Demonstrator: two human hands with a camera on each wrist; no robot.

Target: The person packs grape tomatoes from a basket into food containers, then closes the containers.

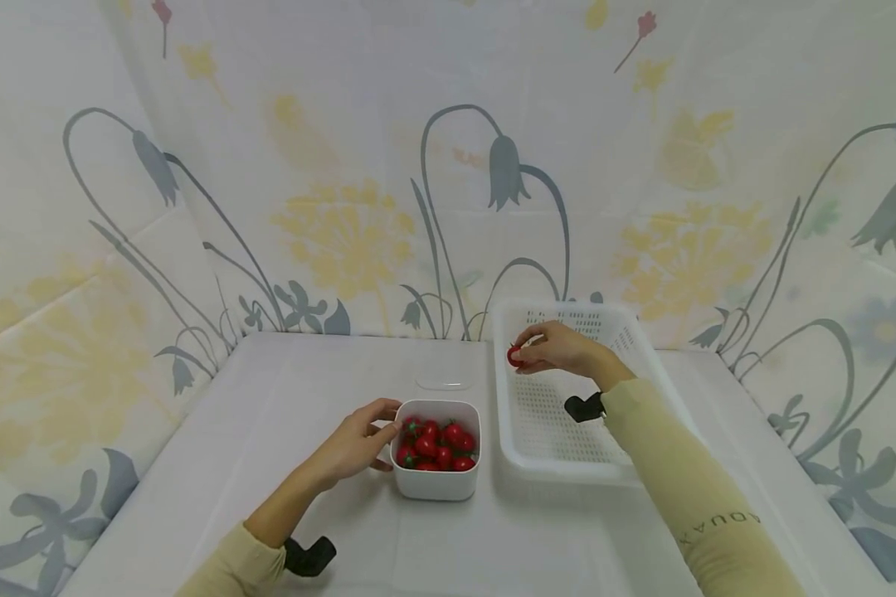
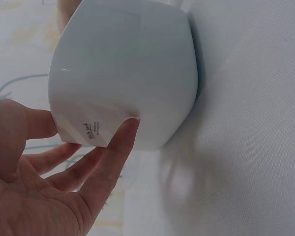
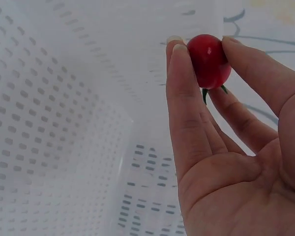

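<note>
Several red cherry tomatoes [image 1: 426, 446] with bits of green fill a small white square container [image 1: 436, 486] on the table. My left hand [image 1: 360, 439] is at its left side; in the left wrist view the fairly straight fingers [image 2: 105, 164] touch the container's outer wall [image 2: 123, 64], near small dark print. My right hand [image 1: 556, 348] pinches one cherry tomato [image 3: 209, 61] between thumb and fingertips, its green stem end pointing down in the right wrist view. That hand is above the far left part of a white perforated basket [image 1: 509, 431], whose visible floor shows no tomatoes.
A clear, flat, lid-like piece [image 1: 444, 384] lies on the white table [image 1: 336, 365] behind the container. Close to the container's right stands the basket. A flower-printed cloth [image 1: 373, 166] hangs upright behind the table and along both sides.
</note>
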